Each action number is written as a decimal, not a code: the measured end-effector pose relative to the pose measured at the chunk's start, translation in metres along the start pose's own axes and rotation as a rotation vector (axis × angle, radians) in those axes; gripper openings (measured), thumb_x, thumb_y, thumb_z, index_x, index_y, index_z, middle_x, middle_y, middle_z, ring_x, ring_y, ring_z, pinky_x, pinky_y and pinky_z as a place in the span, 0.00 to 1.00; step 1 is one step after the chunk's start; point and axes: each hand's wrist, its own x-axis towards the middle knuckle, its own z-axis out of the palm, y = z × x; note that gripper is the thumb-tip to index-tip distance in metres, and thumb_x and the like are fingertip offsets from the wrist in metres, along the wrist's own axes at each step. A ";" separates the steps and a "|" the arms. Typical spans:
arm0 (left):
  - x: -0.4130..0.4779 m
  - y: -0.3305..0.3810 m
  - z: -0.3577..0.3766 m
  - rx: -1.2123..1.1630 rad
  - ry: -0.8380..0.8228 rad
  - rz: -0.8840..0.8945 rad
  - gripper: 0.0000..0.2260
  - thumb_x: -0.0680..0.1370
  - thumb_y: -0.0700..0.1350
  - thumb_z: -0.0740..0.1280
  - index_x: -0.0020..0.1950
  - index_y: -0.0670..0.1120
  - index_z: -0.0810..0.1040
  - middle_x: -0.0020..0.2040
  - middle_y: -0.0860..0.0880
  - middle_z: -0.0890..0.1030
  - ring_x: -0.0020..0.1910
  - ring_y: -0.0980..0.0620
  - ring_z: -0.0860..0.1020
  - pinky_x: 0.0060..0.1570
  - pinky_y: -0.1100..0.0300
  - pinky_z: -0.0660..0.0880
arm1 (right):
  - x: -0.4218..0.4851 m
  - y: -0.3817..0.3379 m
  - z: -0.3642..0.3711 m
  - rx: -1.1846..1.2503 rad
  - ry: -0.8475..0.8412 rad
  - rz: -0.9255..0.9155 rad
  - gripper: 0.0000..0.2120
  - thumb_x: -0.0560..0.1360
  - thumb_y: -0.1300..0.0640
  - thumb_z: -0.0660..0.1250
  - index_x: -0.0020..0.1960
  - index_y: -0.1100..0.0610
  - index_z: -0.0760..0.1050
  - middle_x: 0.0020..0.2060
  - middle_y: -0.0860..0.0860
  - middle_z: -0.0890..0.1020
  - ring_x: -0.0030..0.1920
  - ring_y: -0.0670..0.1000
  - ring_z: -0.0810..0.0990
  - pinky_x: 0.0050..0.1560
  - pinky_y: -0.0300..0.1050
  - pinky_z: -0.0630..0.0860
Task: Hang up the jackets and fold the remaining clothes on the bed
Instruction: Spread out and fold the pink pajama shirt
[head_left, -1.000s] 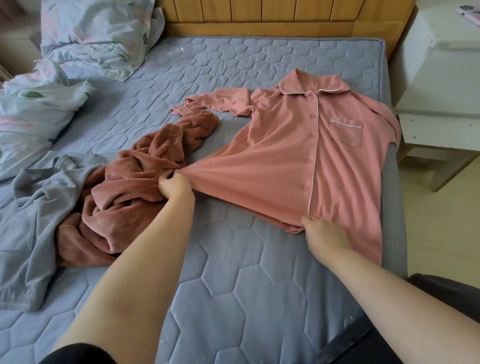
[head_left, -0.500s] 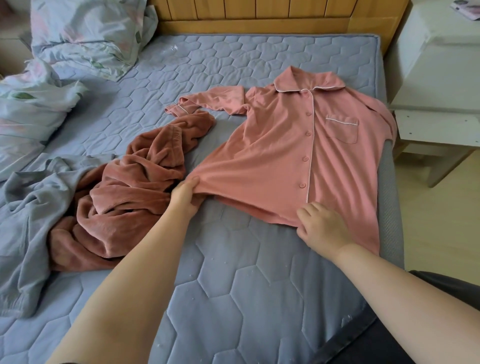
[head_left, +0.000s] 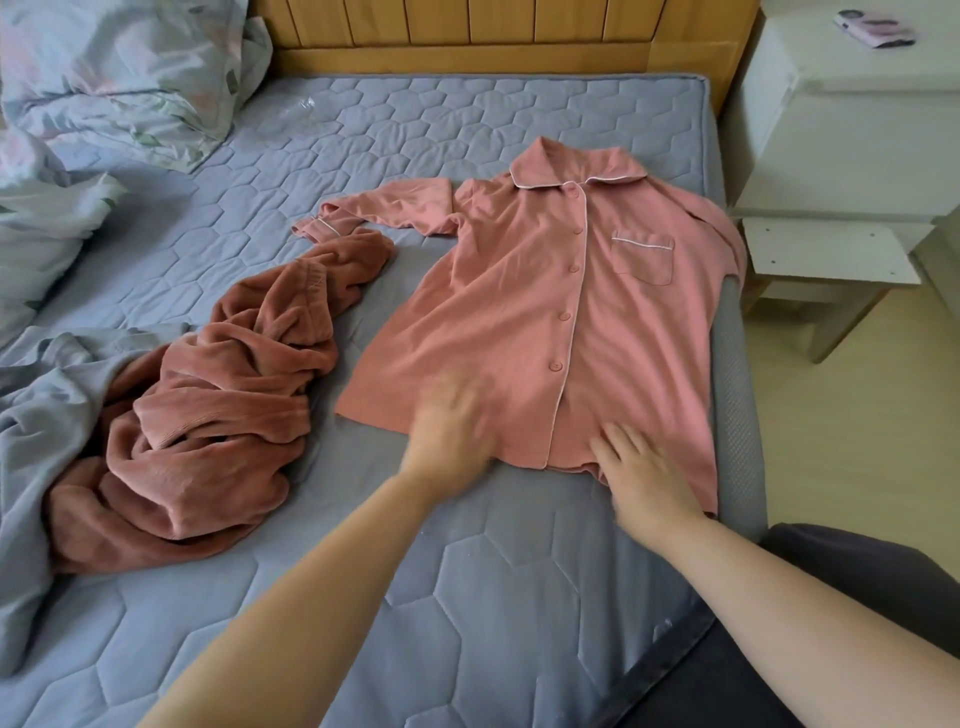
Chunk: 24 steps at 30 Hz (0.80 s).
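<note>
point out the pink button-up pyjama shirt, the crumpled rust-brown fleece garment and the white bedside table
pink button-up pyjama shirt (head_left: 509, 312): head view, front panel without the pocket
crumpled rust-brown fleece garment (head_left: 218, 415): head view, middle of the bunched folds
white bedside table (head_left: 831, 130): head view, its front face

The scene was recorded through a single wide-angle camera worn on the head, placed at the end of the bed (head_left: 467, 597) opposite the wooden headboard (head_left: 467, 31) and tilted forward and down. The mattress was looked along toward that headboard, which was cut off by the top edge. Both forearms were seen entering from the bottom edge, close under the lens. The left hand (head_left: 449, 431), rendered blurred, and the right hand (head_left: 641, 478) were framed just below centre. The pink shirt (head_left: 519, 291) was held centre right. Bunched bedding (head_left: 119, 67) was caught at the upper left, and a white nightstand (head_left: 831, 130) and the floor (head_left: 857, 415) along the right edge.
</note>
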 end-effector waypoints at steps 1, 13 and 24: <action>-0.003 0.014 0.007 0.048 -0.210 0.194 0.31 0.71 0.53 0.63 0.73 0.44 0.67 0.72 0.42 0.68 0.73 0.40 0.63 0.71 0.39 0.57 | -0.003 0.001 -0.001 0.010 -0.003 0.038 0.36 0.50 0.67 0.79 0.58 0.62 0.77 0.58 0.60 0.78 0.58 0.60 0.79 0.54 0.53 0.77; -0.002 0.021 0.020 0.180 -0.253 0.375 0.23 0.67 0.37 0.52 0.53 0.38 0.82 0.51 0.45 0.84 0.52 0.45 0.82 0.45 0.56 0.80 | -0.019 0.042 -0.021 -0.024 -0.069 -0.043 0.10 0.57 0.67 0.72 0.38 0.59 0.81 0.39 0.53 0.82 0.43 0.56 0.81 0.50 0.51 0.75; 0.029 0.062 0.017 0.150 -0.189 0.227 0.18 0.72 0.49 0.57 0.23 0.46 0.69 0.21 0.47 0.70 0.24 0.44 0.70 0.33 0.56 0.72 | -0.023 0.045 -0.016 0.325 0.168 0.459 0.25 0.76 0.45 0.49 0.27 0.57 0.69 0.26 0.51 0.73 0.32 0.56 0.75 0.38 0.46 0.68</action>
